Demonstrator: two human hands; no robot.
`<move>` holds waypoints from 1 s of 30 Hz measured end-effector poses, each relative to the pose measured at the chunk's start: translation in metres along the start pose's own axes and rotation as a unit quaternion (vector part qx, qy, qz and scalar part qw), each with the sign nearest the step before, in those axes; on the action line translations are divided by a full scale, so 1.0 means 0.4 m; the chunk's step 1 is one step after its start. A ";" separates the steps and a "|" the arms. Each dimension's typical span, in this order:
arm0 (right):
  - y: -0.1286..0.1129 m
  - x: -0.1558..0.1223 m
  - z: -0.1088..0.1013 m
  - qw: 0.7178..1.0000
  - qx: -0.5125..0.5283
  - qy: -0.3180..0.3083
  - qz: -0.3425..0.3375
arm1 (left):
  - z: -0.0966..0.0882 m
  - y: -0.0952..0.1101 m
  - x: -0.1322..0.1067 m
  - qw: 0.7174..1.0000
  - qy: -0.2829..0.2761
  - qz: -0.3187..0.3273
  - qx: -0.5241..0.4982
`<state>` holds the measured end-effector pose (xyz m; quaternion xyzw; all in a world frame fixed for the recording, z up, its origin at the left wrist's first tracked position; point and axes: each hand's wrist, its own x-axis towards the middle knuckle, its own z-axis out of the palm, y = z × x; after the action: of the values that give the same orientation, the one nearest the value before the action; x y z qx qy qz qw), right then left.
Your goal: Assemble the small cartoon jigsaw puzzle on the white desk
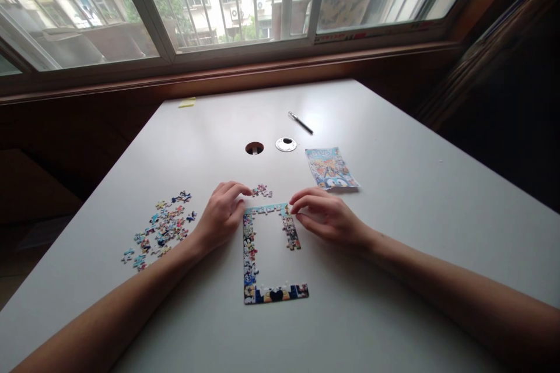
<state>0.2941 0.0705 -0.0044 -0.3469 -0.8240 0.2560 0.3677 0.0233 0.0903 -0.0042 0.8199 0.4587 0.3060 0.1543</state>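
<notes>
A part-built jigsaw frame lies on the white table, with its top, left and bottom edges joined and a short strip down the right. My left hand rests at the frame's top left corner, fingers curled, their tips touching a small cluster of joined pieces just above the frame. My right hand sits at the top right corner, fingers together and pressing on the top edge of the puzzle. A heap of loose pieces lies left of my left hand.
A printed picture leaflet lies beyond my right hand. Further back are a round cable hole, its silver cap, a pen and a yellow note. A window sill runs behind the table.
</notes>
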 end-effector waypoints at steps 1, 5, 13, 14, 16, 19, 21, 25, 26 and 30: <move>0.001 0.000 0.000 1.000 -0.001 0.001 0.003 | 0.001 -0.001 0.000 1.000 -0.001 0.002 -0.001; -0.002 -0.001 0.001 1.000 -0.024 -0.009 0.003 | 0.003 -0.006 -0.001 1.000 0.001 0.006 0.004; -0.014 -0.011 0.003 0.993 -0.090 -0.072 -0.017 | 0.002 -0.011 0.001 1.000 0.021 -0.006 0.014; -0.014 -0.011 0.003 0.993 -0.094 -0.073 -0.018 | 0.002 -0.011 0.001 1.000 0.021 -0.006 0.015; -0.014 -0.010 0.004 0.992 -0.101 -0.075 -0.019 | 0.002 -0.010 0.002 1.000 0.019 -0.006 0.017; -0.015 -0.009 0.004 0.991 -0.104 -0.076 -0.020 | 0.003 -0.008 0.002 1.000 0.008 -0.002 0.021; -0.016 -0.009 0.003 0.992 -0.102 -0.076 -0.021 | 0.004 -0.007 0.002 1.000 -0.004 0.004 0.030; -0.015 -0.008 0.002 0.992 -0.096 -0.074 -0.024 | 0.006 -0.009 0.000 0.998 -0.024 0.012 0.048; -0.015 -0.008 0.002 0.992 -0.095 -0.072 -0.026 | 0.007 -0.010 0.000 0.998 -0.027 0.011 0.050; -0.012 -0.007 0.002 0.993 -0.091 -0.069 -0.029 | 0.008 -0.010 -0.001 0.998 -0.040 0.003 0.057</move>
<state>0.2931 0.0653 -0.0028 -0.3366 -0.8770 0.1926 0.2838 0.0225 0.0920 -0.0087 0.8402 0.4665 0.2469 0.1240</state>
